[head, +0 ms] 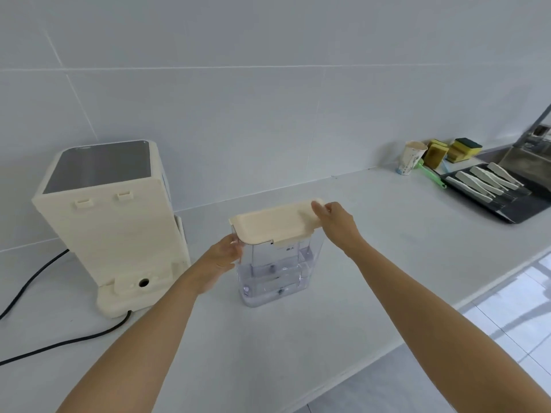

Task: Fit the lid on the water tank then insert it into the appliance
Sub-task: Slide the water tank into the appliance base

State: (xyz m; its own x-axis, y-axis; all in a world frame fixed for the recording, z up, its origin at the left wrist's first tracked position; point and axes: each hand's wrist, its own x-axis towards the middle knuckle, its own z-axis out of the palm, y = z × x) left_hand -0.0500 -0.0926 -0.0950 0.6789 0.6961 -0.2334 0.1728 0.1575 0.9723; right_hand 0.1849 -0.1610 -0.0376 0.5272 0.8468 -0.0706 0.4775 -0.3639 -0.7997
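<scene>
Lid (pixel 275 223) atop water tank (pixel 278 269); both hands

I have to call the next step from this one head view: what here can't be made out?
- Whether the lid has clicked onto the water tank: its right end is under the right hand.
- The tank's left wall: behind the left hand.
- Lettering below the lid tab: too small.
- The appliance front: faces away.
- Sink: cut by the right edge.

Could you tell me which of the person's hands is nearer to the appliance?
Left. The left hand steadies the water tank on the side facing the appliance; the right hand rests on the lid at its far-right end.
</scene>
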